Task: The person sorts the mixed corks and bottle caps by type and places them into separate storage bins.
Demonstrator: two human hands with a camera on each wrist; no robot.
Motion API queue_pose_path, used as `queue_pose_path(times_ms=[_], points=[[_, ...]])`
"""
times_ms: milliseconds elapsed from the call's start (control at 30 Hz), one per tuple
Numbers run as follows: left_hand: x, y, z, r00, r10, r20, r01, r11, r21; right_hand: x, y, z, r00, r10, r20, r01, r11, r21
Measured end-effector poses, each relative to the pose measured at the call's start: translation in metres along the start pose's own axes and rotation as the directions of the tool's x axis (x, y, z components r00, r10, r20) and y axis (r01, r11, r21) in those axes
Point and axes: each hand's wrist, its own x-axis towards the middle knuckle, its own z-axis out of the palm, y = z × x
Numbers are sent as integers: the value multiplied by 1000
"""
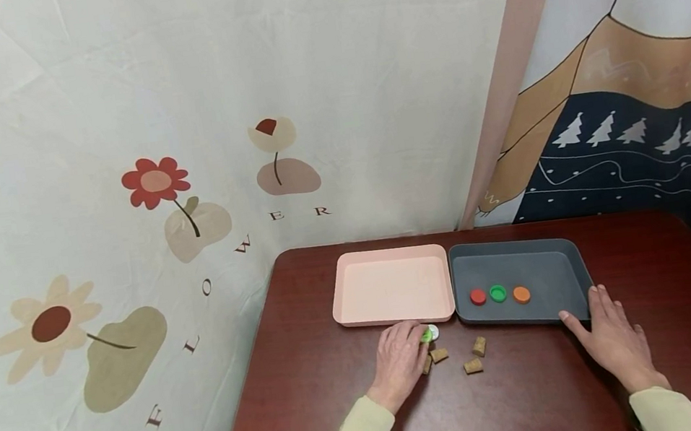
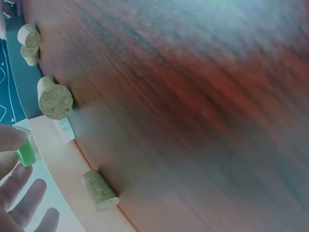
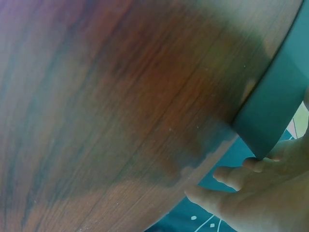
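My left hand [image 1: 398,355] pinches a light green bottle cap [image 2: 26,153] between thumb and fingers, just in front of the pink tray [image 1: 398,316]. Beside it on the table lies a white cap [image 1: 434,332]. Several corks lie close by, among them one cork [image 1: 439,355] near the fingers and another cork [image 1: 473,366] further right. A red cap [image 1: 477,297], a green cap [image 1: 498,294] and an orange cap [image 1: 522,295] form a row in the dark grey tray [image 1: 548,261]. At that tray's front right corner rests my right hand [image 1: 618,343], its fingers extended along the side.
Both trays stand side by side toward the back of the brown table [image 1: 316,394]. Behind the table hangs a pale cloth [image 1: 374,131] printed with flowers, and a second patterned cloth [image 1: 628,171] covers the right side.
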Motion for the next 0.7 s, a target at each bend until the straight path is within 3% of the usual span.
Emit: queue_pose_path(times_ms=[433,700], points=[[7,9,-4,996,-74,-38,69,990,-125,0,0,1,1000,2,-14,-2,1000,-9],[18,21,-1,989,-90,-116,68,981,-183,1,0,1,1000,8,-8,-8,1000,-9]])
